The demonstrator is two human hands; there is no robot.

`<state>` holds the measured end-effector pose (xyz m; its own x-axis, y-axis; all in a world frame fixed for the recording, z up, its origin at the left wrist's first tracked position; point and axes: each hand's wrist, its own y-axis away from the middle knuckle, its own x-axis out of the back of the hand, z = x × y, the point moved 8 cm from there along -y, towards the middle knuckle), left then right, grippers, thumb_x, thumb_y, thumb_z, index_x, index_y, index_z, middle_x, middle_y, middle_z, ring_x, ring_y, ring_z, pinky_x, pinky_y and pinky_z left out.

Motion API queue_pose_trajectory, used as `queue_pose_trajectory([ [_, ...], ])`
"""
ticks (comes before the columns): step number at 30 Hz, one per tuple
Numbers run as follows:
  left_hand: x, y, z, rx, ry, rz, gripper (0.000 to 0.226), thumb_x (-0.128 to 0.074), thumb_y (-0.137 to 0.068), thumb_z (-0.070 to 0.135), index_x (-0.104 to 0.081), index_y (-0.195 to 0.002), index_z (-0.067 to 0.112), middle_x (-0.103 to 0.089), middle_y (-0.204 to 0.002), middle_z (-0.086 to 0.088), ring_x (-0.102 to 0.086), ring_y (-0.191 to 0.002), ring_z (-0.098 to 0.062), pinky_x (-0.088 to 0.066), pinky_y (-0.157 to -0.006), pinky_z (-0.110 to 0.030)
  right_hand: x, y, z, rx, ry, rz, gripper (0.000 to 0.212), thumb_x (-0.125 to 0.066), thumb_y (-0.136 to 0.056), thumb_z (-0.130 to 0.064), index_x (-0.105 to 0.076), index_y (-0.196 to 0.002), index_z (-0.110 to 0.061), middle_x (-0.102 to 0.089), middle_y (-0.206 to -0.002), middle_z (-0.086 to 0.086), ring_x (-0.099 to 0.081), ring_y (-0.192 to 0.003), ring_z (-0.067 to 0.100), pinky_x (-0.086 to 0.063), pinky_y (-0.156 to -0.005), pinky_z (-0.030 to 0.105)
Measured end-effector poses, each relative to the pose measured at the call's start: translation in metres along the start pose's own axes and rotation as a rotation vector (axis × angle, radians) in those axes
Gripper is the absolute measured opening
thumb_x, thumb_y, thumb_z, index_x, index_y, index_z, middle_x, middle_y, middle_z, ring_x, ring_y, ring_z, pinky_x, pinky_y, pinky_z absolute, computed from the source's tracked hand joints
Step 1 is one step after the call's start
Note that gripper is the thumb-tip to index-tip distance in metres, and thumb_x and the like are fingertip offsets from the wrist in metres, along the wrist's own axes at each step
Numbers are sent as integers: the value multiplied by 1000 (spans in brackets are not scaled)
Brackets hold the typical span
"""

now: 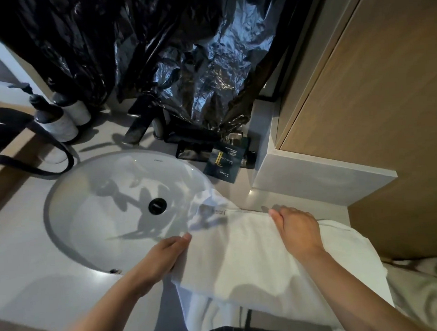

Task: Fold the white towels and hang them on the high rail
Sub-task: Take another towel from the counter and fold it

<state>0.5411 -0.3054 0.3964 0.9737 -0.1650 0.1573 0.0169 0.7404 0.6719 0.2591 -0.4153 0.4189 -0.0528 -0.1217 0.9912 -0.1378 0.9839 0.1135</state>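
A white towel (256, 260) is shown spread over the front right part of the desk (25, 241), its near portion hanging over the desk edge. Its long axis runs left to right, and its far-left corner overlaps the rim of the sink (99, 198). The left hand (164, 258) is laid against the towel's left end with fingers straight; whether the thumb is tucked under the cloth cannot be told. The right hand (299, 227) is pressed palm-down on the far long edge, fingers nearly straight, nothing being gripped. The towel is thus flanked by both hands, the left lying nearer the loose end; a fold along the long axis, from left to right, is judged likely. Beyond are seen a sachet (223, 162), a tap (138, 124), two bottles (56, 119) and black plastic (180, 52). No rail is seen.
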Motion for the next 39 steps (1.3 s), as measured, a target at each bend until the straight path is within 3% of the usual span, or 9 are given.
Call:
queue_pose_trajectory([
  [2,-2,11,-4,-18,20,16,49,-46,-97,49,-65,-107,5,-71,-100,-12,-67,-95,-29,-53,-91,-45,0,0,-1,0,19,8,44,-25,-103,-47,-64,-107,-26,-71,-97,1,-66,-89,24,-41,-79,32],
  [9,4,26,-12,-70,-7,216,33,-61,-93,36,-53,-89,4,-56,-79,-8,-55,-67,-19,-47,-51,-27,-3,0,-2,16,37,18,47,-24,-104,-47,-66,-112,-26,-71,-98,-1,-67,-89,21,-45,-73,30],
  [13,16,29,2,-205,-414,351,28,-62,-92,37,-54,-85,11,-58,-77,-3,-48,-64,-13,-40,-59,-23,-4,1,-2,13,73,3,48,-23,-104,-47,-66,-112,-26,-71,-101,-2,-67,-91,20,-47,-73,29],
  [16,16,22,3,-136,-535,315,27,-58,-92,44,-56,-88,18,-58,-81,4,-51,-70,-9,-39,-59,-22,-7,-1,0,6,66,-43,50,-21,-104,-48,-64,-112,-24,-69,-104,0,-66,-95,21,-49,-77,30],
  [22,11,-9,29,-108,-302,284,41,-49,-96,49,-65,-98,12,-67,-93,-7,-65,-89,-25,-53,-83,-37,1,9,24,68,-97,-42,37,-35,-104,-39,-64,-115,-18,-70,-106,5,-63,-101,27,-40,-87,35],
  [27,0,-51,31,5,-25,284,48,-61,-88,54,-71,-105,11,-67,-104,-8,-62,-85,-18,-46,-74,-26,9,24,58,40,-96,11,36,-44,-100,-45,-63,-123,-25,-69,-116,-1,-62,-110,25,-39,-92,36],
  [30,-6,-69,30,55,18,272,53,-66,-83,57,-71,-106,10,-68,-109,-9,-65,-95,-23,-49,-81,-29,10,29,79,12,-86,-27,43,-43,-98,-52,-60,-129,-27,-66,-125,0,-59,-117,24,-42,-98,35],
  [33,-7,-75,35,71,1,328,46,-68,-82,54,-63,-97,11,-66,-99,-8,-64,-80,-20,-46,-66,-26,12,35,89,17,-115,-41,50,-38,-99,-56,-57,-133,-26,-66,-127,1,-61,-115,22,-46,-90,29],
  [39,-6,-68,59,-155,-126,447,22,-62,-92,40,-60,-88,18,-65,-90,-9,-59,-85,-27,-38,-71,-30,32,40,95,21,71,60,68,-11,-92,-66,-60,-127,-33,-74,-104,-5,-70,-91,16,-47,-68,26],
])
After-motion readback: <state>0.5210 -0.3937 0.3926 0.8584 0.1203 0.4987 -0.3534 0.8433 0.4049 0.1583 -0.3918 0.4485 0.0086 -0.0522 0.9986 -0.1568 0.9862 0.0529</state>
